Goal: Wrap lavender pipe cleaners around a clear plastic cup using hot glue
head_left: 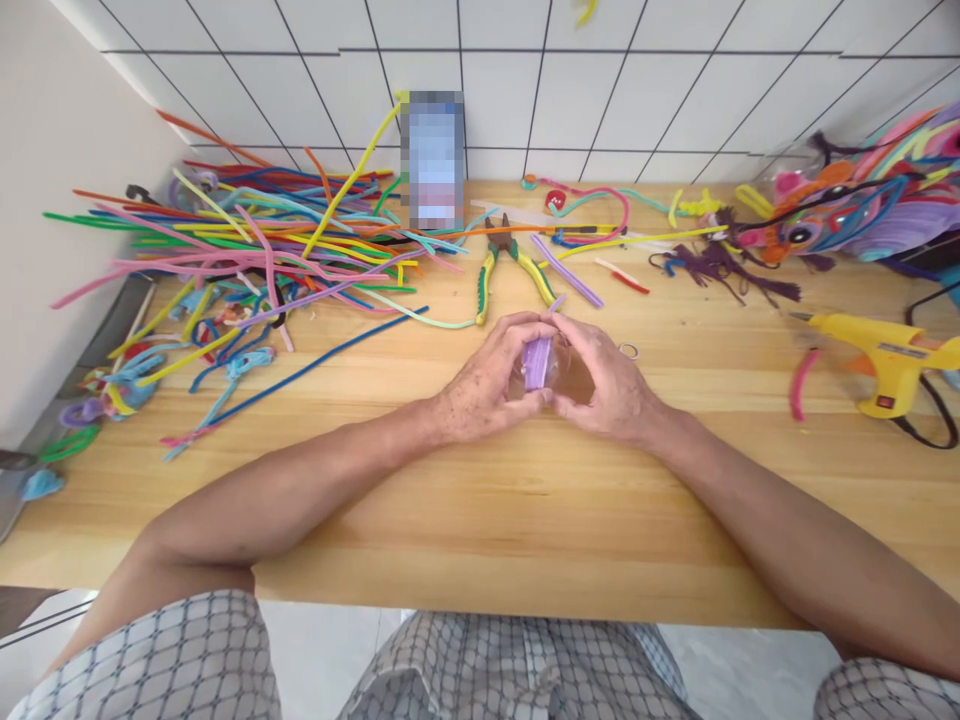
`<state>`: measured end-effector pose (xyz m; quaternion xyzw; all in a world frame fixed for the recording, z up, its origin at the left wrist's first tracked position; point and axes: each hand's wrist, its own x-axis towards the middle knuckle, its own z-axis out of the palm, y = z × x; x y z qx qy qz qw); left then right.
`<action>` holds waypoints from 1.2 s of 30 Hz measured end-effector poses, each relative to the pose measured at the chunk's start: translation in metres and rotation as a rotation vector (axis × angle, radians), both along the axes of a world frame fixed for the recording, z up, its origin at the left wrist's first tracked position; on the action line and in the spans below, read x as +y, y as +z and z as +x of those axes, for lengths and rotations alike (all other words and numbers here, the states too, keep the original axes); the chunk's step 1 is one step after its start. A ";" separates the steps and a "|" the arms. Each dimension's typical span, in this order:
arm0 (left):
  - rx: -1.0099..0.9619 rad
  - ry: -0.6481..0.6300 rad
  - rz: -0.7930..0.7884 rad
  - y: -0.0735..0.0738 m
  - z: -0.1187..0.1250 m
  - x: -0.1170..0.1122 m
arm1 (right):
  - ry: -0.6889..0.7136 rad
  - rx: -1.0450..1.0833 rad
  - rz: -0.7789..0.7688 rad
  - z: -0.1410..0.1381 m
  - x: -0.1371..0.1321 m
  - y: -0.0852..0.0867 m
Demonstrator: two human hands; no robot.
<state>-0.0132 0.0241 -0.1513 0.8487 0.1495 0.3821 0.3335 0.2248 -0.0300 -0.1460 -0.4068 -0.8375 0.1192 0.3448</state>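
At the middle of the table, both hands curl around a clear round plastic piece [562, 368] with purple pipe cleaners [536, 363] laid side by side on its left part. My left hand [487, 378] grips the purple-covered side between thumb and fingers. From the other side, my right hand [613, 380] closes on the same piece, its fingertips meeting the left hand's at top and bottom. A short purple end [556, 303] sticks up above the fingers. Just beyond the hands lie pliers [501, 240] with green and yellow handles, jaws pointing away, and a loose purple pipe cleaner [566, 270].
A heap of colourful pipe cleaners [300, 235] covers the back left. A phone [433, 165] leans against the tiled wall [585, 95]. At right lie a yellow glue gun [877, 350] with a black cord and a colourful pipe-cleaner figure [825, 215]. A small ring [628, 351] is near my right hand.
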 end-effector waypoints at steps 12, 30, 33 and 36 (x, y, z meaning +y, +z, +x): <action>0.036 0.123 0.044 -0.001 0.001 -0.006 | 0.004 0.009 0.197 0.002 -0.003 0.006; 0.075 0.159 0.212 -0.003 0.005 -0.015 | -0.081 0.128 0.135 -0.008 -0.009 0.013; 0.073 0.173 0.256 -0.004 0.006 -0.017 | -0.094 0.148 0.098 -0.009 -0.010 0.013; 0.066 0.196 0.290 -0.005 0.007 -0.018 | -0.113 0.149 0.050 -0.009 -0.010 0.012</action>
